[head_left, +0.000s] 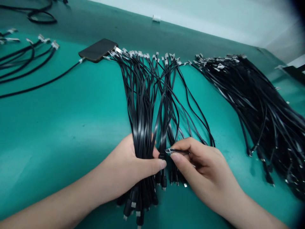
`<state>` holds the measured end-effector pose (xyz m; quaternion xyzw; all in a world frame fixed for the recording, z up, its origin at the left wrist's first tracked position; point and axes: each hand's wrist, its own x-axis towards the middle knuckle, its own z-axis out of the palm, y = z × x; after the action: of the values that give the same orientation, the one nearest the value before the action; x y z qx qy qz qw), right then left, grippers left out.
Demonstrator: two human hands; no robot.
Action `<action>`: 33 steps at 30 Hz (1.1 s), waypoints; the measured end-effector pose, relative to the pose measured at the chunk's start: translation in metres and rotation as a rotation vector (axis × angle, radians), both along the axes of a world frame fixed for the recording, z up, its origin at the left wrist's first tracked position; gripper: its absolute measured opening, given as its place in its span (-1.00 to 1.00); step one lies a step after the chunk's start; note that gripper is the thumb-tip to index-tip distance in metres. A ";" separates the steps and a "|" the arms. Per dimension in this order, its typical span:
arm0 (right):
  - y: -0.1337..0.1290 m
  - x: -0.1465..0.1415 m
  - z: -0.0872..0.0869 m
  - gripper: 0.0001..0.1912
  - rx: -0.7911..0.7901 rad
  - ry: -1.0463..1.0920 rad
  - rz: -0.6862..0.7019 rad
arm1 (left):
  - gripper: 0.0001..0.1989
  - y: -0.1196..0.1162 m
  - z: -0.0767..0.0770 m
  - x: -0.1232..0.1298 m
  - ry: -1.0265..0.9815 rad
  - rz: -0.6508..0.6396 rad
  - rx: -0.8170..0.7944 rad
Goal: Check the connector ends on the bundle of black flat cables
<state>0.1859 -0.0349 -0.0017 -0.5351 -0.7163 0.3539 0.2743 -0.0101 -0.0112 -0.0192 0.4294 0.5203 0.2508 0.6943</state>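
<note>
Right up close, my left hand (126, 168) is closed tight around a thick bundle of flat black cables (145, 127), gripping it about two-thirds of the way down, with the forearm coming in low from the bottom left. The fingers wrap fully around the bundle, and a fingertip with its nail showing presses in at the front. Below the fist, a mass of chunky black plug ends (135, 203) hangs together, with small metal tips poking out.

My right hand (202, 168) comes in from the bottom right, wrist angled up and fingers curled. It's closed in a tight little pinch on 1 metal-tipped cable end (169, 151), held between thumb and first finger right beside the bundle. So what's in hand right now is that single end, held up against the bunch.

The bundle fans out across a teal work mat (59, 127) toward the far side, where the silvery connectors (145, 55) sit in a rough row. A black phone (97, 50) lies at the left end of that row. Further right there's a much bigger pile of black cables (257, 111), and off to the left a few looser cables (23, 60) and a dark coil (41, 16). A small white object (156, 18) sits on the far edge.
</note>
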 end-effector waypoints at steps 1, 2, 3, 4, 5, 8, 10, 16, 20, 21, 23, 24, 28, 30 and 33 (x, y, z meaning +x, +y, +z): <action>0.000 0.000 0.000 -0.83 -0.001 -0.004 0.002 | -0.71 0.000 0.000 0.000 0.002 0.001 0.007; 0.000 -0.001 0.000 -0.83 0.001 -0.004 0.003 | -0.71 0.000 0.000 0.000 0.006 -0.001 0.014; 0.000 -0.001 0.000 -0.83 0.004 -0.003 0.005 | -0.71 0.000 0.000 0.000 0.011 -0.004 0.018; 0.000 -0.001 0.000 -0.84 0.006 -0.002 0.007 | -0.71 0.001 0.000 0.001 0.016 -0.006 0.021; 0.000 -0.002 0.000 -0.84 0.008 -0.003 0.009 | -0.71 0.001 0.000 0.001 0.022 -0.008 0.020; -0.001 -0.002 0.000 -0.85 0.023 -0.003 0.008 | -0.71 0.001 0.000 0.002 0.030 0.000 0.016; -0.002 -0.002 0.000 -0.85 0.033 -0.005 0.004 | -0.72 0.001 0.000 0.003 0.035 0.007 0.007; -0.002 -0.001 0.000 -0.85 0.055 -0.025 0.009 | -0.73 0.002 0.000 0.003 -0.019 0.004 0.010; -0.001 -0.001 0.001 -0.85 0.066 -0.048 0.020 | -0.74 0.002 0.002 0.003 -0.053 -0.008 0.019; 0.000 -0.001 0.001 -0.84 0.066 -0.054 0.023 | -0.74 0.002 0.002 0.004 -0.049 -0.004 0.018; 0.001 -0.001 0.001 -0.83 0.066 -0.064 0.028 | -0.74 0.002 0.002 0.004 -0.031 0.007 0.019; 0.001 -0.001 0.002 -0.82 0.065 -0.068 0.029 | -0.73 0.002 0.001 0.004 -0.021 0.012 0.021; 0.001 0.001 0.001 -0.86 0.112 -0.037 -0.097 | -0.72 0.000 -0.001 0.001 -0.037 0.012 0.022; 0.001 0.005 0.000 -0.92 0.191 0.020 -0.215 | -0.75 0.000 -0.002 -0.001 -0.113 -0.012 0.019; 0.000 0.009 -0.002 -0.95 0.276 0.096 -0.279 | -0.85 0.000 0.000 -0.003 -0.302 0.006 -0.028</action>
<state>0.1952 -0.0349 -0.0034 -0.5690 -0.6632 0.2359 0.4251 -0.0135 -0.0112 -0.0196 0.3757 0.4148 0.3075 0.7696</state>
